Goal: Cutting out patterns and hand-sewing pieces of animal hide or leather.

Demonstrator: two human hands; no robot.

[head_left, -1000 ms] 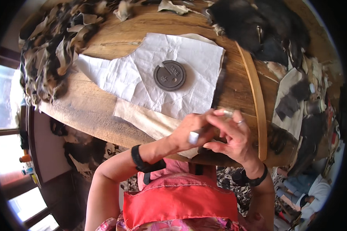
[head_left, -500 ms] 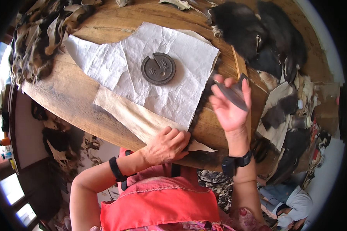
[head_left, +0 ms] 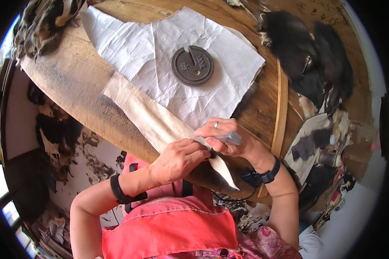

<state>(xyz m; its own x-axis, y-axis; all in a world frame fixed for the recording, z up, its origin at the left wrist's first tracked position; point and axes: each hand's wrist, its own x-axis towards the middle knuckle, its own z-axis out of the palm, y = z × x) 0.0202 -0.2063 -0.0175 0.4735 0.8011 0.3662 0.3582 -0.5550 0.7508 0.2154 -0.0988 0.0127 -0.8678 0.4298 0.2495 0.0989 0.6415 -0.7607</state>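
The right hand [head_left: 237,150], raised apart in the earlier frame, has come down beside the left hand [head_left: 177,160] at the near edge of the worktop [head_left: 65,73], so both now seem engaged on the same stretch of pale strip [head_left: 145,113]. The left hand's fingers are clamped on the strip, which lies along that edge, while the right hand's are wrapped around a grey tool [head_left: 230,138].
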